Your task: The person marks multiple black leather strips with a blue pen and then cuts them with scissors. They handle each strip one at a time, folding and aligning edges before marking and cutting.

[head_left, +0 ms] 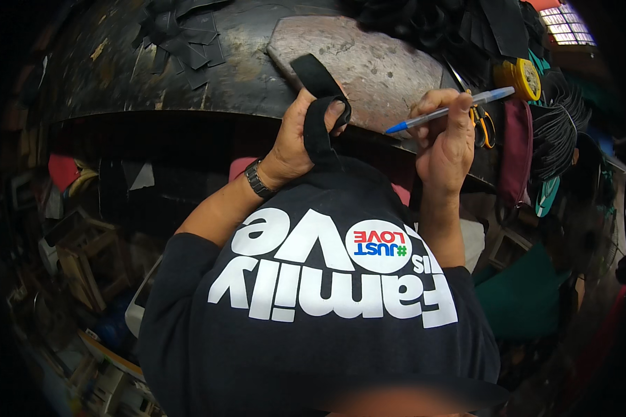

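In my left hand (pixel 292 142) is a black strap (pixel 318 132), bent into a loop, with one end standing up over the table edge and the other hanging down by my shirt. My left thumb presses on the bend. Across from it, my right hand (pixel 444 149) grips a clear pen (pixel 452 109) with a blue tip, which points left toward the strap without touching it. A worn wooden board (pixel 368 66) lies on the dark table (pixel 250 90) just beyond both hands.
Black cut pieces (pixel 188 42) are heaped at the far left of the table, and more black material (pixel 431 21) at the far right. Orange-handled scissors (pixel 483 125), a yellow tape roll (pixel 518 78), a maroon pouch (pixel 516 146) and a bundle of black cords (pixel 558 132) sit right of my right hand.
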